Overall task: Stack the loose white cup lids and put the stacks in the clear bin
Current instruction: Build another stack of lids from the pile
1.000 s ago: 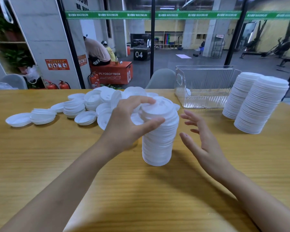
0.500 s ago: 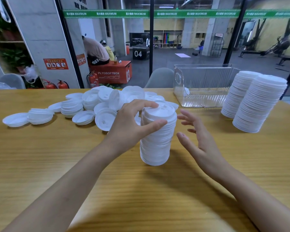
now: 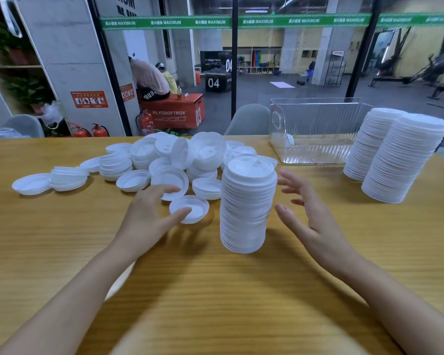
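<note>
Here, left hand (image 3: 149, 217) and right hand (image 3: 312, 222), both unclenched, flank the stack (image 3: 245, 211) (loose lids (image 3: 136, 181) behind).

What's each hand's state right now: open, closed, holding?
Left hand: open, holding nothing, thumb at a loose lid; contact can't be told.
Right hand: open, holding nothing, beside the stack, not touching it.

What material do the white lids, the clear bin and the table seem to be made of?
Lid stack: probably thin moulded plastic, matte white; thin nested rims show.
Clear bin: likely hard transparent plastic, glossy, ribbed walls you see through.
Table: wood or wood-look laminate; yellow grain lines, slight sheen.
</note>
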The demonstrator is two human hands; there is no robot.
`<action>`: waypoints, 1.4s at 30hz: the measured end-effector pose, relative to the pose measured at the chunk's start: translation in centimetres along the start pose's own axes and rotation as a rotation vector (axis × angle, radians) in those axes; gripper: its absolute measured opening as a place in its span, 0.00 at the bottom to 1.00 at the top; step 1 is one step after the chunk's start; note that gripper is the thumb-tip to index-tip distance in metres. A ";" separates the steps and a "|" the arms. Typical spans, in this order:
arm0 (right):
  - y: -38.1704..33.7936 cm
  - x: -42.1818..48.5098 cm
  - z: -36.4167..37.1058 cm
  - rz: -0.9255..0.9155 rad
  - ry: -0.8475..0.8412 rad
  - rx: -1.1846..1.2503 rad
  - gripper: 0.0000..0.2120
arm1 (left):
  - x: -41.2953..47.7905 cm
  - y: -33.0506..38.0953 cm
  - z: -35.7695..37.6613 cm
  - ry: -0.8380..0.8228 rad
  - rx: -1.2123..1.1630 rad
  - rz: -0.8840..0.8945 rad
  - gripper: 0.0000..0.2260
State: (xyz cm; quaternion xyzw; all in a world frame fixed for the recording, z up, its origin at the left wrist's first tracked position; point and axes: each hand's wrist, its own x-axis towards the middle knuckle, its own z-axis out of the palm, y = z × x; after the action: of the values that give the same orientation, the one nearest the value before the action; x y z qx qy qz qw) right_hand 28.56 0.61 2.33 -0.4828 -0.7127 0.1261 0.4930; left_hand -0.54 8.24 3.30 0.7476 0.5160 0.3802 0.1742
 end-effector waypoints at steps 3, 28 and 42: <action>0.1 0.0 0.0 0.006 -0.010 -0.001 0.27 | 0.0 -0.9 0.3 -0.114 0.140 0.046 0.15; -0.2 0.0 0.2 0.025 -0.038 0.031 0.24 | -0.1 -1.7 0.1 -0.242 0.242 -0.171 0.20; -1.2 -0.1 0.0 -0.097 0.043 0.005 0.26 | 0.4 5.1 -1.0 0.130 -0.318 0.079 0.23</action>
State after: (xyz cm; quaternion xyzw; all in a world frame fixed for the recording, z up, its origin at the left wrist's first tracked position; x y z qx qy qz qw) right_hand 27.93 -0.08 3.02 -0.4489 -0.7243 0.0935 0.5149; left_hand 2.01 6.37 7.42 0.7041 0.4298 0.5111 0.2415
